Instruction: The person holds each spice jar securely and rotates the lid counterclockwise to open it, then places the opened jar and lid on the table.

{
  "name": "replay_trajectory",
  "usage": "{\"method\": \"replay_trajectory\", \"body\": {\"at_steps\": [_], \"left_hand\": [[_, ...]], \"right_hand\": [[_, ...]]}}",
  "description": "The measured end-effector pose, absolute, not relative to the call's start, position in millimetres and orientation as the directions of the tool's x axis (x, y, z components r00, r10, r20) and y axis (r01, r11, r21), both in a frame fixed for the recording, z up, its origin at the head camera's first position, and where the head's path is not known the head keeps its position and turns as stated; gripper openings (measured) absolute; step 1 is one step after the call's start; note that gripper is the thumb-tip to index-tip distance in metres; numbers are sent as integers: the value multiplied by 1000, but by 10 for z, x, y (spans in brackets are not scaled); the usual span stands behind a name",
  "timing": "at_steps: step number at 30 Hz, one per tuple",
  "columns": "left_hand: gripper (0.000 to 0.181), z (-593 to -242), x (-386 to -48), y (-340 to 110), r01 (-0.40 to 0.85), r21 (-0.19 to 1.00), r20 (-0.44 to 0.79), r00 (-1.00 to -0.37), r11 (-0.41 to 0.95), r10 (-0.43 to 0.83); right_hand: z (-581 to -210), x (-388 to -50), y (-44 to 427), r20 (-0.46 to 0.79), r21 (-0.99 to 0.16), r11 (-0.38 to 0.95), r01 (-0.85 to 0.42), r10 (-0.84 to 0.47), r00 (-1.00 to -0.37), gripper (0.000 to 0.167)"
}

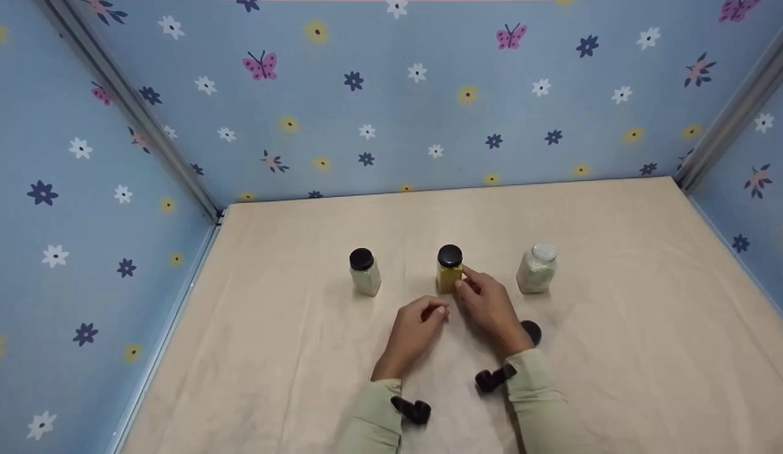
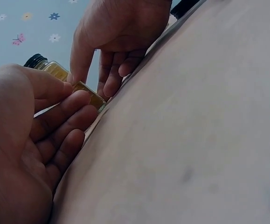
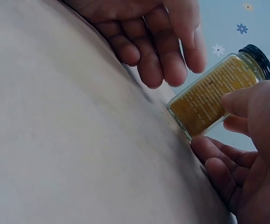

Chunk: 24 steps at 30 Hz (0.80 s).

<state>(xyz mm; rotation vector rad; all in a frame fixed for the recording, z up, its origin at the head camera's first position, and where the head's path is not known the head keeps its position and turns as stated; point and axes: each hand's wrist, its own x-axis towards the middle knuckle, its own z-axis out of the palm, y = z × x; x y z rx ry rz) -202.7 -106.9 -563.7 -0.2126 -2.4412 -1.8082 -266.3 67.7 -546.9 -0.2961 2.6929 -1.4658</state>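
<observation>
A square glass jar of yellow powder point(image 1: 449, 277) with a black lid stands upright at the middle of the table. My right hand point(image 1: 489, 306) pinches its near right side, thumb on the printed face in the right wrist view and forefinger behind. Just in front of the jar is my left hand point(image 1: 416, 331), fingers loosely bent and nothing in them. In the right wrist view, a small gap separates the left fingertips point(image 3: 174, 74) from the yellow jar point(image 3: 209, 95).
To the left stands a jar with pale green contents point(image 1: 366, 280) and a black lid. A pale-filled jar point(image 1: 536, 271) with a whitish top, no black lid, stands to the right. A loose black lid point(image 1: 532, 332) lies partly hidden behind my right wrist. Flowered panels point(image 1: 391, 113) enclose the table.
</observation>
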Motion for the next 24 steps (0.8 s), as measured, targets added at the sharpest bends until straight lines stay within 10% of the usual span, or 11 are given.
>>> {"method": "replay_trajectory", "body": {"at_steps": [24], "left_hand": [[16,-5624,-2068,-1057,144,961,144,-989,236,16]], "right_hand": [[-5456,-2686,700,59,-870,472,-142,-186,-981,48]]}}
